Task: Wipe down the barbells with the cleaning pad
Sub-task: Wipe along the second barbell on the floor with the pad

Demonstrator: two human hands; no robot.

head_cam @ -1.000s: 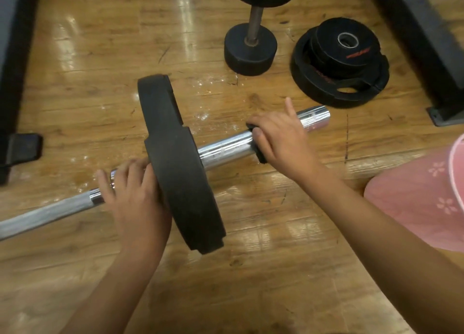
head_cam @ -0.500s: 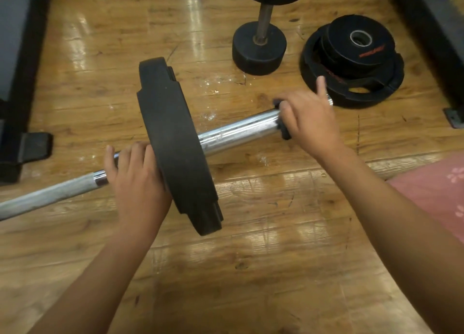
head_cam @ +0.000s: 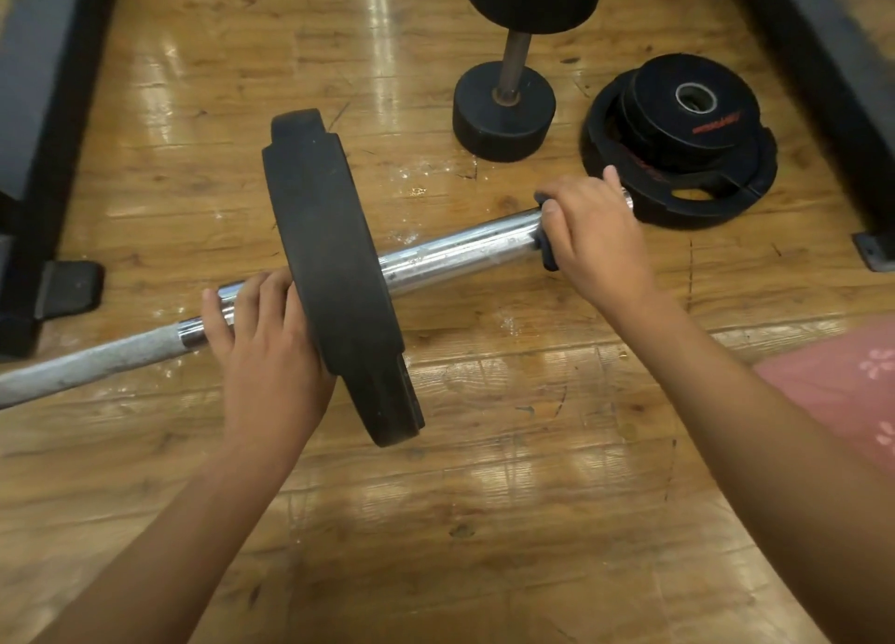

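Observation:
A barbell lies across the wooden floor, its chrome sleeve (head_cam: 460,249) running right from two black weight plates (head_cam: 334,266) stacked on it. My right hand (head_cam: 598,236) wraps the far end of the sleeve, pressing a dark cleaning pad (head_cam: 545,251) around the metal; only the pad's edge shows under the fingers. My left hand (head_cam: 264,348) rests flat on the bar's collar, against the inner face of the plates. The knurled shaft (head_cam: 92,360) runs off to the left edge.
A black dumbbell (head_cam: 508,96) stands beyond the sleeve. A pile of small black plates (head_cam: 678,144) lies just past my right hand. Dark rack frames (head_cam: 43,111) line the left and the right side (head_cam: 833,62). A pink garment (head_cam: 847,387) shows at right.
My right hand has slid the pad outward along the sleeve, from its middle to its far end. The left hand stays at the plates. The view shifted slightly.

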